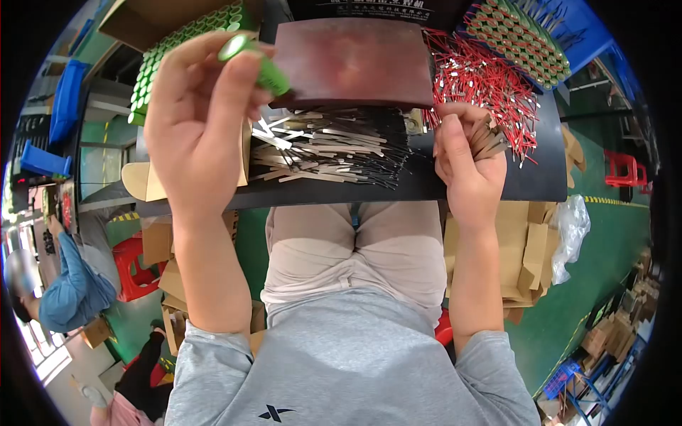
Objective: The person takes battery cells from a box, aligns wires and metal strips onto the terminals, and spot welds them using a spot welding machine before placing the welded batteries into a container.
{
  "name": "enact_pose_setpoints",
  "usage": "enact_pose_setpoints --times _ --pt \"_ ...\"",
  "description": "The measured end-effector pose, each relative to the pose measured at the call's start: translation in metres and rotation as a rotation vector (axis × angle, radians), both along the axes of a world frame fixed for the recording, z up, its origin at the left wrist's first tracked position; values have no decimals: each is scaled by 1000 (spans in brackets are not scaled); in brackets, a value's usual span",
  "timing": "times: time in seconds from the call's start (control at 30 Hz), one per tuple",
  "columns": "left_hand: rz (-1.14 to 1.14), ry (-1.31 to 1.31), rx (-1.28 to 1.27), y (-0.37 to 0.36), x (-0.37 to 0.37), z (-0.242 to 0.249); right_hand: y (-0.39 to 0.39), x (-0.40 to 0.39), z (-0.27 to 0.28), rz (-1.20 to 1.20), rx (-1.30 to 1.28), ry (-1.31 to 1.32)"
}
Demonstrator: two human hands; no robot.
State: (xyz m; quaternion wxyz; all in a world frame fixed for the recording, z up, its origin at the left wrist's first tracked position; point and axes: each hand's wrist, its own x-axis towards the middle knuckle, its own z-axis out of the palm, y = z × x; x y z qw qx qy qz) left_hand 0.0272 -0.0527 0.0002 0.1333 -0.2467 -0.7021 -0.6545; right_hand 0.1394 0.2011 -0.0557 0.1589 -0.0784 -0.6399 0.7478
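My left hand (195, 121) is raised at the left of the bench, its fingers closed around a green cylindrical battery cell (272, 77) with a pale end. The cell tilts toward the dark reddish shield (352, 60) of a machine. On the right, my right hand (465, 167) grips a small bunch of flat metal strips (488, 138) over the bench's front edge. Between my hands lies a pile of metal strips with black leads (334, 145). Just behind the right hand spread many red wires (486, 89) with pale ends.
Green cells stand in rows in a cardboard box (131, 18) at back left. A blue bin (586, 32) with more cells is at back right. Cardboard boxes (504, 248) sit below the bench. A person in blue (78, 277) is at far left; red stools (135, 270) stand nearby.
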Motion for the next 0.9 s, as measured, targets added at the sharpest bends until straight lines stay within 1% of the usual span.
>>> enact_pose_setpoints --times 0.07,0.17,0.2,0.27,0.4,0.5,0.6,0.67,0.8,0.9 --pt "-49 -17 19 18 -5 3 -1 -2 -1 3 -59 46" --pt "-24 0 -116 31 -9 -1 3 -2 -6 14 -110 66" --pt "-33 -16 -121 34 -9 -1 4 -2 -6 21 -130 80" --pt "-29 -134 -53 43 -5 3 6 -1 -7 35 -171 106" --pt "-76 -268 -9 53 6 27 7 -1 -5 8 -137 92" --pt "-79 -234 0 57 -2 12 4 -2 -2 -40 -158 52" --pt "-79 -256 -64 56 -8 10 7 -2 -5 -38 -155 29" --pt "-71 -278 -63 56 -8 10 7 -2 -5 -44 -168 24" --pt "-93 -283 -107 57 -1 18 10 2 -7 -26 -108 33" --pt "-124 -241 -75 55 -12 3 9 1 -3 -61 -41 32"
